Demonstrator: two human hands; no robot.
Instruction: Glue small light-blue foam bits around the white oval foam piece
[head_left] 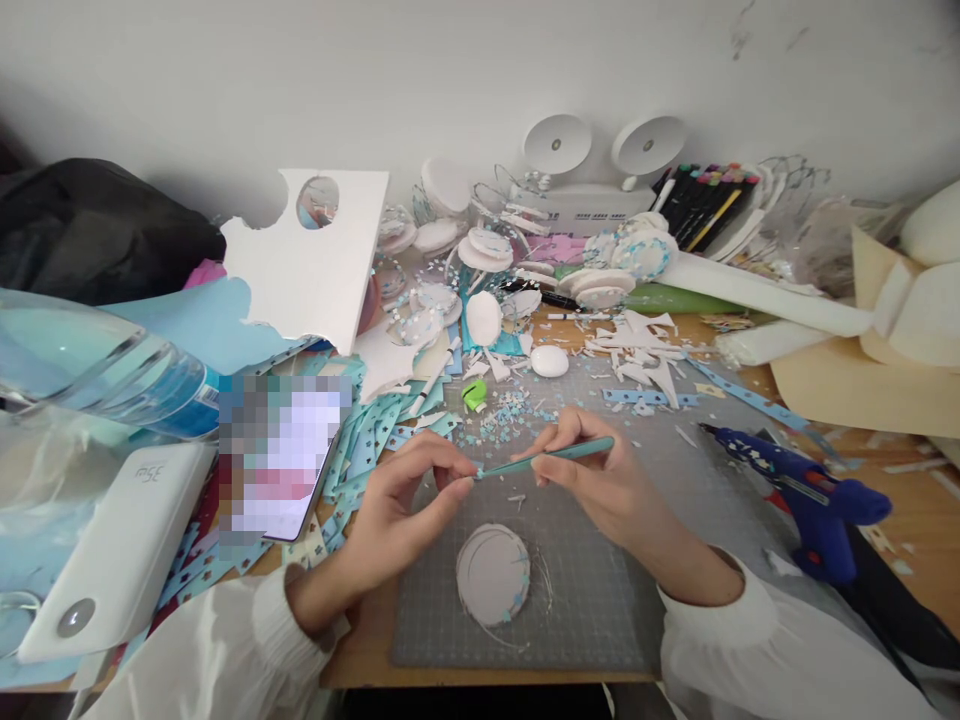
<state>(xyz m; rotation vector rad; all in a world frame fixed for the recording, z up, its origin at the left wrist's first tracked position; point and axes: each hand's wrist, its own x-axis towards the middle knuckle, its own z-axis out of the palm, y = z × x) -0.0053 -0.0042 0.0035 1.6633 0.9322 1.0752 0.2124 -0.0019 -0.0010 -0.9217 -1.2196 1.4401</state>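
Note:
My right hand (592, 475) is closed around slim teal tweezers (577, 452), their tips pointing left. At those tips, my left hand (416, 490) pinches a tiny pale-blue paper cutout (478, 473) between thumb and forefinger. Its exact shape is too small to make out. Below both hands, a round white disc (491, 572) lies on the grey cutting mat (592, 630), with small blue pieces along its right edge and thin wire looped around it. Beyond the fingers, loose blue and white paper cutouts (510, 415) are scattered near a bright green punch (475, 395).
A blue glue gun (817, 500) lies at right. On the left are a phone (300, 460), a white power bank (120, 550) and a large plastic bottle (97, 360). White discs (484, 318), foam scraps (645, 350) and markers (705, 205) crowd the back.

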